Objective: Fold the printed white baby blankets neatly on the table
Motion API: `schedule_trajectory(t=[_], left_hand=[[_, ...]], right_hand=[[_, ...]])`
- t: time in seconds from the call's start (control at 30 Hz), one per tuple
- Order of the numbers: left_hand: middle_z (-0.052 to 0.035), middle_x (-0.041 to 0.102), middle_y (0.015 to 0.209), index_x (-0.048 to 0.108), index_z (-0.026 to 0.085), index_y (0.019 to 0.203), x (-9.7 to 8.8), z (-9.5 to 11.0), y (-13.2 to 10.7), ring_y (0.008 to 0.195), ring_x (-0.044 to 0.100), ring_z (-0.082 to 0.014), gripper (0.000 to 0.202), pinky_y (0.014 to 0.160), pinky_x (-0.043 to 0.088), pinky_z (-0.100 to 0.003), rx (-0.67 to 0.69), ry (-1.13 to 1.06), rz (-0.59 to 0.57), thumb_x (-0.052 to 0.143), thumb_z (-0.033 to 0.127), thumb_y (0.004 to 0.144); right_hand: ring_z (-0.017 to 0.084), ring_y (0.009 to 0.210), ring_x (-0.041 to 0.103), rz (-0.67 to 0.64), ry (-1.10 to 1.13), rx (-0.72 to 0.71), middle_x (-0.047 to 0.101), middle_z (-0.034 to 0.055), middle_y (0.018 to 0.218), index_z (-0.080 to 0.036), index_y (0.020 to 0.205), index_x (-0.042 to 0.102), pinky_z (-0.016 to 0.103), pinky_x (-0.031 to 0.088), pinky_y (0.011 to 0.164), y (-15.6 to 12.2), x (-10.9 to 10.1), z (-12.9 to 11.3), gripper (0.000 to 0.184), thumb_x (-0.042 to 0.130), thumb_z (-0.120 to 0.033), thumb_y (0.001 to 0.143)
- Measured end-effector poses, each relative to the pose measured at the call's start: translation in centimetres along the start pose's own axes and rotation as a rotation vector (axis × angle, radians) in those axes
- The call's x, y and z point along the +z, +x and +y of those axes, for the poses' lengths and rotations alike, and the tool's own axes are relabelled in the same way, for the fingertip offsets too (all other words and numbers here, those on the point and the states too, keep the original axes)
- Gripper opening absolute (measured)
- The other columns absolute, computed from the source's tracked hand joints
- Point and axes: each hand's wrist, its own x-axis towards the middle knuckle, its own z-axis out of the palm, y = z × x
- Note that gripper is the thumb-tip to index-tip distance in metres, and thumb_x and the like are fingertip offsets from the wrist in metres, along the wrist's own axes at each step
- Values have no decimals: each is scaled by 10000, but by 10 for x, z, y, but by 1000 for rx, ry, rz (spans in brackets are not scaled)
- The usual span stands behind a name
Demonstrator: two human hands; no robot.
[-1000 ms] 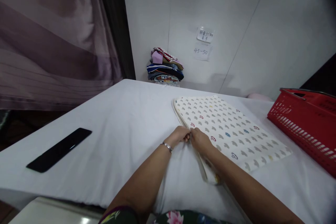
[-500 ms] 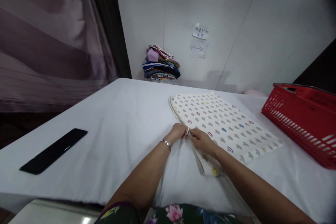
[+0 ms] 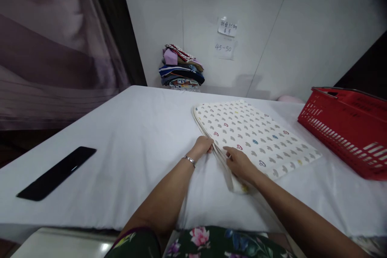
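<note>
A folded cream cloth (image 3: 248,129) with grey, red and blue mushroom-like prints lies in layers right of the middle of the table. My left hand (image 3: 203,144) pinches the layered left edge of this cloth; a silver bracelet circles the wrist. Over the near part of the cloth, my right hand (image 3: 240,163) rests with its thumb and index finger apart, the other fingers partly hidden. Below my right hand, a loose flap of the cloth with a yellow print hangs toward the table's near side.
White fabric covers the table (image 3: 136,137). A long black flat object (image 3: 57,173) lies at the left. A red plastic basket (image 3: 347,129) stands at the right. Behind the table, a stack of folded textiles (image 3: 181,68) sits by the wall, with paper signs (image 3: 225,38) above.
My right hand has loosened from the cloth's edge and shifted slightly right, its fingers parting. My left hand keeps its pinch. The whole view has tilted slightly.
</note>
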Motion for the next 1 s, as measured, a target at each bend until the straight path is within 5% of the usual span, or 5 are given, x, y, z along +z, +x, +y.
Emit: schedule_trajectory(t=[0.3, 0.47, 0.6, 0.8, 1.0], left_hand=[[6, 532, 476, 506, 157, 537, 1, -3, 2, 400, 486, -86, 206, 452, 363, -199, 33, 49, 5, 495, 223, 732], [0, 533, 485, 493, 162, 534, 1, 0, 0, 399, 486, -88, 207, 452, 361, -203, 28, 57, 1, 485, 215, 733], [5, 537, 495, 487, 162, 545, 1, 1, -1, 408, 488, -83, 196, 454, 368, -196, 32, 51, -6, 484, 206, 736], [9, 531, 489, 484, 162, 538, 1, 0, 0, 414, 498, -82, 208, 460, 381, -187, 26, 52, -15, 487, 202, 742], [6, 542, 510, 483, 162, 540, 0, 0, 1, 403, 500, -82, 209, 453, 386, -190, 16, 53, -21, 483, 198, 745]], right_hand=[[193, 1145, 461, 8, -135, -220, 499, 46, 1286, -220, 968, 649, 318, 383, 906, 0, -1, 13, 410, 393, -1, 735], [240, 1193, 416, -41, -242, -266, 509, 98, 1285, -171, 782, 677, 355, 324, 984, -3, -3, 1, 187, 493, -139, 787], [263, 1103, 462, -43, -291, -227, 570, 119, 1154, -163, 774, 650, 357, 364, 912, -3, -1, -3, 116, 597, -266, 764], [189, 968, 501, -38, -368, -208, 589, 77, 967, -165, 744, 599, 267, 363, 832, -6, -3, -8, 180, 445, -113, 823], [175, 885, 542, -72, -409, -96, 586, 68, 972, -174, 980, 562, 263, 358, 724, -7, -4, -6, 222, 411, -113, 829]])
